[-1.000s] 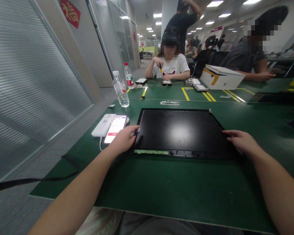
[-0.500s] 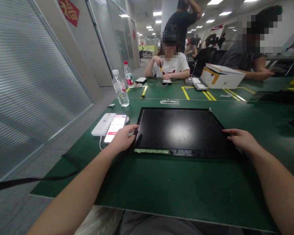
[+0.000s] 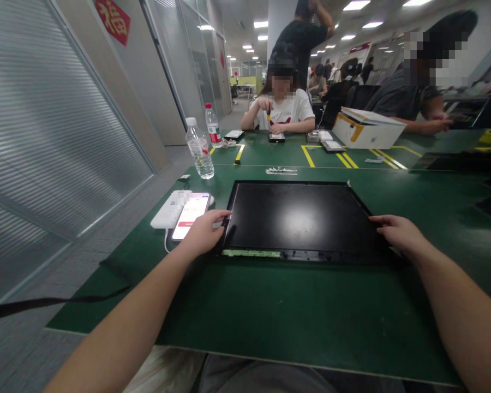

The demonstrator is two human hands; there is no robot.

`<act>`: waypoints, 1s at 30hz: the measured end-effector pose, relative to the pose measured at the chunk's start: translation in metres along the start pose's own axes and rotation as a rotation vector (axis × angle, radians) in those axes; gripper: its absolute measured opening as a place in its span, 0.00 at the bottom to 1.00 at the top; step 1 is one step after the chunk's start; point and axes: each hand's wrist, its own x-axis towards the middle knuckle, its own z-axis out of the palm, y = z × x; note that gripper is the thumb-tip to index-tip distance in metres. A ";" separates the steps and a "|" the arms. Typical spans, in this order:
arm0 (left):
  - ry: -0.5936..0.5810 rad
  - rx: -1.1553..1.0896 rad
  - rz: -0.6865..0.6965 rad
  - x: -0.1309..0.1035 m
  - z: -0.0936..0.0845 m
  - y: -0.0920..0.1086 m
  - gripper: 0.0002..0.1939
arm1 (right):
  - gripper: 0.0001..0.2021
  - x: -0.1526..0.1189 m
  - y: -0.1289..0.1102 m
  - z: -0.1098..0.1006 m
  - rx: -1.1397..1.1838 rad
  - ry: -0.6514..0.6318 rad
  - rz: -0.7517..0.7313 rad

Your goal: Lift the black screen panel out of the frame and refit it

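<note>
**Screen, one, flat between two hands**

Unchanged over the last second: screen (image 3: 294,218) on green table (image 3: 286,305); work judged at a standstill. Left hand (image 3: 204,232), right hand (image 3: 403,234): half-curled at opposite side edges; grip beneath cannot be told. Box (image 3: 368,131): white, contents hidden. Bottle (image 3: 200,150): capped, clear liquid.

A ribbed, translucent glass partition (image 3: 57,142) fills the left side, above a grey floor (image 3: 16,349). A red diamond-shaped hanging (image 3: 113,21) with a gold character marks the upper left. Rectangular white ceiling lights (image 3: 356,5) glow upper right; a broad green tabletop (image 3: 294,311) spans the lower centre.
</note>
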 end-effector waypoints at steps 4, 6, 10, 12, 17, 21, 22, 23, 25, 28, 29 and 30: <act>0.011 -0.016 -0.001 0.000 0.000 0.001 0.25 | 0.26 0.002 0.001 0.000 -0.010 0.020 -0.021; 0.021 -0.022 -0.001 0.001 0.000 0.001 0.24 | 0.26 0.004 0.003 0.000 -0.009 0.031 -0.030; 0.037 -0.063 -0.053 0.002 0.000 0.005 0.23 | 0.25 0.013 0.011 0.002 0.028 0.045 -0.060; 0.038 -0.112 -0.129 0.002 0.000 0.008 0.23 | 0.25 0.018 0.015 0.003 0.053 0.041 -0.059; 0.040 -0.186 -0.232 0.001 0.000 0.013 0.20 | 0.26 0.022 0.021 0.006 0.113 0.048 -0.049; 0.061 -0.214 -0.254 0.002 0.001 0.011 0.20 | 0.26 0.021 0.020 0.008 0.168 0.040 -0.027; 0.063 -0.223 -0.261 0.002 0.002 0.011 0.20 | 0.25 0.021 0.020 0.008 0.178 0.036 -0.024; 0.066 -0.229 -0.266 0.002 0.003 0.010 0.21 | 0.25 0.021 0.020 0.008 0.183 0.033 -0.024; 0.071 -0.237 -0.275 0.003 0.004 0.009 0.21 | 0.24 0.022 0.021 0.009 0.185 0.030 -0.031; 0.084 -0.242 -0.263 0.004 0.005 0.007 0.21 | 0.24 0.023 0.022 0.009 0.186 0.020 -0.041; 0.089 -0.245 -0.252 0.004 0.005 0.006 0.21 | 0.25 0.022 0.022 0.009 0.189 0.015 -0.040; 0.095 -0.247 -0.243 0.005 0.006 0.006 0.21 | 0.25 0.022 0.022 0.009 0.192 0.011 -0.037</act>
